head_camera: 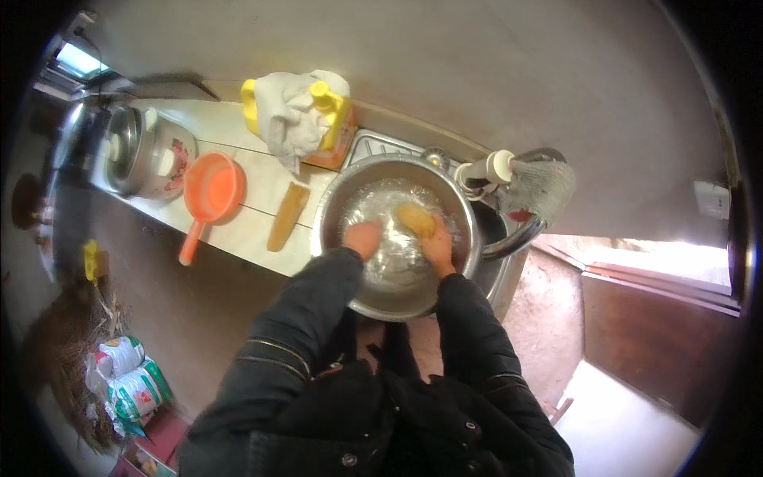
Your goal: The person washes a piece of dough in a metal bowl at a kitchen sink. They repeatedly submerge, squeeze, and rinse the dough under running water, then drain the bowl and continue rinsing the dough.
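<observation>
A large round stainless steel basin (394,160) stands before me, with rippling water (381,268) inside. In my right hand (439,246) is a yellowish oblong object (415,219), held over the right part of the water. Whether it is a sponge or a vegetable I cannot tell. My left hand (363,238) is at the left side of the water, its fingers blurred and partly hidden. Both dark sleeves reach across the basin's near rim.
Left of the basin, a wooden board (288,217) and an orange plastic dipper (214,186) lie on the tiled counter (256,208). Behind are cloth-draped jugs (298,119) and a lidded cooker (158,155). A curved metal faucet (518,239), partly wrapped in cloth, rises beside the basin's right rim.
</observation>
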`<state>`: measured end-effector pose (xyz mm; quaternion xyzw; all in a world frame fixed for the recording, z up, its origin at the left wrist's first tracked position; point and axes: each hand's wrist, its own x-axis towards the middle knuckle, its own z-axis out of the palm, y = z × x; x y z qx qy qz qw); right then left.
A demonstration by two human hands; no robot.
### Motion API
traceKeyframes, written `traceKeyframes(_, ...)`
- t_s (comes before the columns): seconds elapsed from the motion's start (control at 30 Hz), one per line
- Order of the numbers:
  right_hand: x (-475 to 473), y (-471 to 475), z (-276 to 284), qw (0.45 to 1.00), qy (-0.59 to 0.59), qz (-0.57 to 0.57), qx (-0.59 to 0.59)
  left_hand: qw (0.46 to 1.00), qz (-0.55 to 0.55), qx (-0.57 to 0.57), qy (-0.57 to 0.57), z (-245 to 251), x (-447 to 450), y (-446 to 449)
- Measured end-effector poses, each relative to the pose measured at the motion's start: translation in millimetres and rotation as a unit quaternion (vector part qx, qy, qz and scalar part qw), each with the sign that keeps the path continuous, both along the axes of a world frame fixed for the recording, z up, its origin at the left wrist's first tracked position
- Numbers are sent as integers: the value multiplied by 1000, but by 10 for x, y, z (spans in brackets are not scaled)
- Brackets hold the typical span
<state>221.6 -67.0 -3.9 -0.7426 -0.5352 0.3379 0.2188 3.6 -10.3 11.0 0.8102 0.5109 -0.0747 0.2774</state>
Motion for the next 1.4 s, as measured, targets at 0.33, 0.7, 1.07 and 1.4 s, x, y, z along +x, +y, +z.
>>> traceKeyframes(0.33, 65, 67, 115, 996, 22, -63, 64, 984, 138, 72, -90, -4, -122, 39)
traceKeyframes(0.7, -149, 111, 24, 997, 30, 66, -24, 985, 119, -66, -104, -2, 44, 105)
traceKeyframes(1.07, -250, -141, 800, 791, 582, -133, -131, 525, 355, -496, -593, 334, 111, 95)
traceKeyframes(1.4, -397, -223, 746, 804, 562, -52, -188, 636, 437, -317, -551, 338, 227, -15)
